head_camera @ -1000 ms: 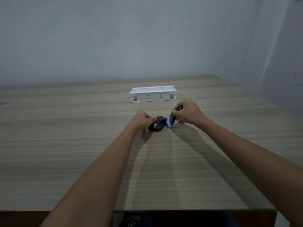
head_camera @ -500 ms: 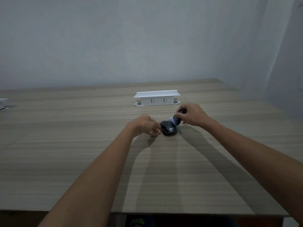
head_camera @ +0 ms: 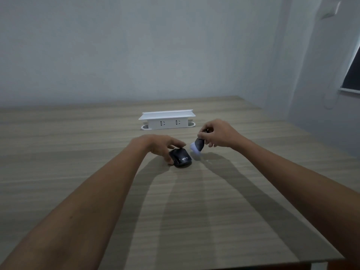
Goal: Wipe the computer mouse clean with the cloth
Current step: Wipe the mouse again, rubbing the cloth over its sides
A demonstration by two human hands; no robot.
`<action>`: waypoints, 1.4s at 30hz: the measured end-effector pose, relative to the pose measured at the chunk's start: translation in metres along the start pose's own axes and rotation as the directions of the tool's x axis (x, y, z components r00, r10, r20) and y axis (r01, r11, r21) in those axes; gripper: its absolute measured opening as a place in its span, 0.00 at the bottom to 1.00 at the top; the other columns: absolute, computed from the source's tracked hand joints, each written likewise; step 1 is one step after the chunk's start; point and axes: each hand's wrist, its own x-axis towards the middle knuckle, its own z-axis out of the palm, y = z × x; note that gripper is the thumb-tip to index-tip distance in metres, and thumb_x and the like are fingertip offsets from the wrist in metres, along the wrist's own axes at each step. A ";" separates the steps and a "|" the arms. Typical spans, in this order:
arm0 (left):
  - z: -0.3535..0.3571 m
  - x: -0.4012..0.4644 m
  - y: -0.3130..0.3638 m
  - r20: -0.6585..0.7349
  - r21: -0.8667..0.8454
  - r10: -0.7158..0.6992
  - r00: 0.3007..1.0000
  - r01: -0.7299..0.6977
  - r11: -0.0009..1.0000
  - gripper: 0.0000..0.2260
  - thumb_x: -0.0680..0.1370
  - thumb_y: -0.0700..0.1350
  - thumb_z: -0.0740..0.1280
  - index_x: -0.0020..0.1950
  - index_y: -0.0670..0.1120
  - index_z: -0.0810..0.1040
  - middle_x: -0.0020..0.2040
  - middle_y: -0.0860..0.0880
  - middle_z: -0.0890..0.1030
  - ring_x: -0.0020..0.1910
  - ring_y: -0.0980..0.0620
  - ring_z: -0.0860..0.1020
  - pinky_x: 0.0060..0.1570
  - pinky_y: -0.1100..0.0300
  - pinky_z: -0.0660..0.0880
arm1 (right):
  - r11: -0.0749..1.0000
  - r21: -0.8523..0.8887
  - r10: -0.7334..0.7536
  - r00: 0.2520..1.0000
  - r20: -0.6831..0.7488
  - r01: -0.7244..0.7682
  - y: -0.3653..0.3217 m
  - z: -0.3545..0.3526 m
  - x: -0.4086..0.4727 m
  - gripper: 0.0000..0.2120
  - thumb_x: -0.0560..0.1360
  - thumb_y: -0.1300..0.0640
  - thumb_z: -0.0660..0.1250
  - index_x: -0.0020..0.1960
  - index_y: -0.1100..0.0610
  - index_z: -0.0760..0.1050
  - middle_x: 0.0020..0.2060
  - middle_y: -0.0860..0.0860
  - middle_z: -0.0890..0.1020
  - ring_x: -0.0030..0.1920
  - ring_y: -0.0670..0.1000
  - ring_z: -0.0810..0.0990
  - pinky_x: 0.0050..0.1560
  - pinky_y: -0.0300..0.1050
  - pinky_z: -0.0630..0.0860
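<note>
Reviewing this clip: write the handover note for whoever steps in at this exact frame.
Left hand: open, fingers resting on the black mouse, steadying it on the wooden table.
Right hand: shut on the cloth, a dark and white wad held just right of the mouse, not touching it.
White power socket box sits behind, clear of the work.
Done: cannot tell how much is wiped.
Left: bring the cloth onto the mouse, wipe top and sides.

Both forearms were bare from the picture's lower edge to the wrists, no sleeve showing, and the left hand (head_camera: 155,146) and right hand (head_camera: 218,136) wore no gloves.
</note>
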 end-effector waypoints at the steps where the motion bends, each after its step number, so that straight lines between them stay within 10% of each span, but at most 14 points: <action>1: 0.000 0.001 0.001 -0.001 0.017 0.000 1.000 0.000 1.000 0.39 0.72 0.35 0.75 0.79 0.51 0.62 0.77 0.53 0.67 0.76 0.51 0.65 0.69 0.56 0.66 | 1.000 0.012 0.007 1.000 0.004 -0.007 -0.001 -0.001 0.001 0.07 0.74 0.57 0.69 0.45 0.60 0.83 0.30 0.52 0.82 0.24 0.46 0.79 0.25 0.36 0.74; 15: 0.014 -0.002 -0.015 -0.196 0.043 0.043 0.980 -0.035 0.998 0.30 0.62 0.62 0.79 0.62 0.56 0.82 0.55 0.59 0.84 0.54 0.57 0.81 0.60 0.52 0.76 | 0.992 0.123 0.031 0.997 -0.071 -0.022 -0.027 0.019 0.007 0.09 0.71 0.58 0.70 0.41 0.65 0.82 0.30 0.54 0.82 0.27 0.47 0.77 0.26 0.37 0.72; 24: 0.031 -0.004 -0.015 -0.326 0.033 0.070 0.943 -0.062 0.998 0.28 0.64 0.63 0.78 0.58 0.49 0.84 0.50 0.53 0.84 0.48 0.55 0.79 0.45 0.60 0.75 | 0.970 -0.240 -0.036 0.999 -0.012 0.032 -0.015 0.016 0.006 0.09 0.70 0.60 0.72 0.39 0.67 0.84 0.32 0.59 0.83 0.29 0.49 0.72 0.29 0.41 0.67; 42: 0.043 0.000 -0.015 -0.388 -0.024 0.020 0.921 -0.032 0.999 0.25 0.65 0.64 0.77 0.51 0.46 0.84 0.38 0.51 0.82 0.38 0.53 0.78 0.36 0.60 0.69 | 0.978 -0.093 -0.187 0.982 0.011 0.188 -0.026 0.015 -0.007 0.07 0.73 0.56 0.71 0.40 0.58 0.84 0.30 0.51 0.82 0.29 0.45 0.75 0.31 0.37 0.71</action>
